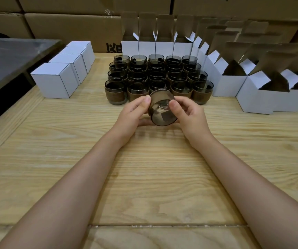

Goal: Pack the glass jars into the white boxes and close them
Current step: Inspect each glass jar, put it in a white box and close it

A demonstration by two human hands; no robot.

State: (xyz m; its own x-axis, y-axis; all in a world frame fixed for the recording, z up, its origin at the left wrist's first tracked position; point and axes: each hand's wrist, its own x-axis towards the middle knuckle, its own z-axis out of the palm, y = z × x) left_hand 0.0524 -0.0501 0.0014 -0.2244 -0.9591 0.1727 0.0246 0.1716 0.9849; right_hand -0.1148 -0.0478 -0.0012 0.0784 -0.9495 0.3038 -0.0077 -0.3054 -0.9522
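1. Jar is tipped, mouth toward me, just in front of the jar block; left hand and right hand both grip it.
2. Four closed boxes left of the block: I'd call those done.
3. Open boxes behind and right of the block, whole block unpacked: most work left.

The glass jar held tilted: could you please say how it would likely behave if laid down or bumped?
The glass jar looks rigid and breakable, being smoked glass. Its round wall suggests it would roll if laid sideways on the table. Its glossy surface may slip.
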